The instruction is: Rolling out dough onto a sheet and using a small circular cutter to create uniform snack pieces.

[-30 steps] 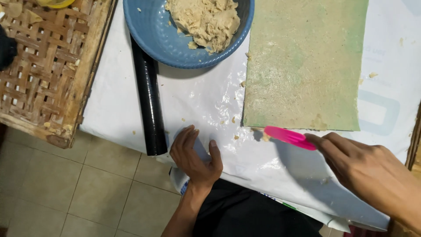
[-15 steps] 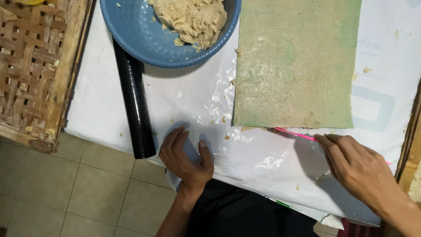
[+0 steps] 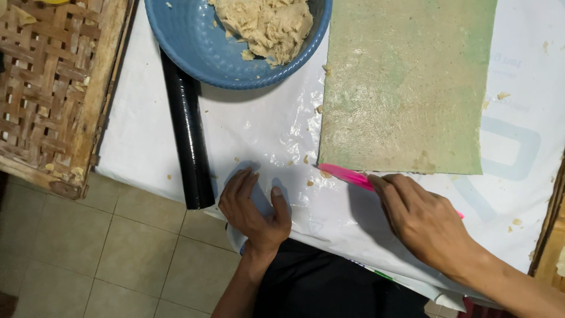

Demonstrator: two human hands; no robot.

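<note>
A flat rectangular sheet of greenish-beige dough (image 3: 406, 82) lies on a clear plastic-covered white table (image 3: 141, 135). My right hand (image 3: 424, 221) grips a pink flat scraper (image 3: 347, 175), whose blade lies along the sheet's near edge at its lower left corner. My left hand (image 3: 253, 206) rests palm down on the plastic near the table's front edge, fingers apart, holding nothing. Small dough crumbs (image 3: 309, 182) lie between the hands.
A blue bowl (image 3: 194, 47) holding a lump of beige dough (image 3: 265, 26) stands at the back. A black cylindrical roller (image 3: 188, 135) lies left of my left hand. A woven bamboo tray (image 3: 47, 88) sits far left. Tiled floor (image 3: 88, 259) shows below.
The pink scraper has slid left along the sheet's near edge with my right hand. My left hand stays flat on the plastic. The camera view has shifted slightly.
</note>
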